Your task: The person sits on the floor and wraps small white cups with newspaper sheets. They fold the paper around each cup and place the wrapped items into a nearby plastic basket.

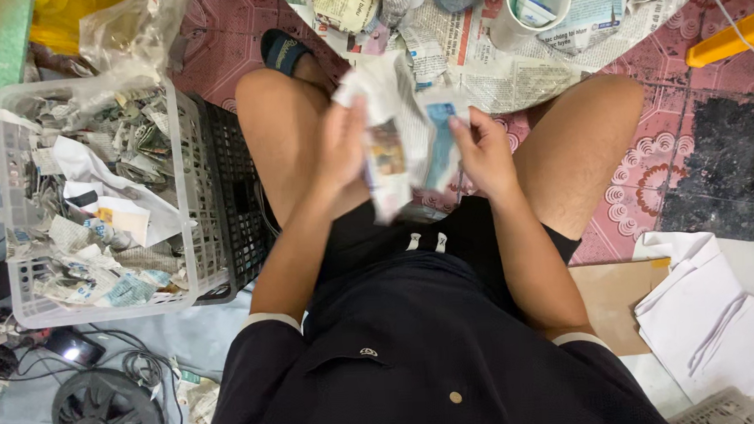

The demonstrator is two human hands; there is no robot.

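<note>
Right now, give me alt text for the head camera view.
A seated person's left hand and right hand hold a blurred piece of newspaper above their lap. A white basket of paper-wrapped bundles sits at their left.

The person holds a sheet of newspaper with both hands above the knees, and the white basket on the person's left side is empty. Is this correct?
Not quite. The head view shows the white basket holding many crumpled newspaper pieces, so it is not empty. The rest stands: the left hand and right hand both hold the newspaper sheet above the knees.
</note>
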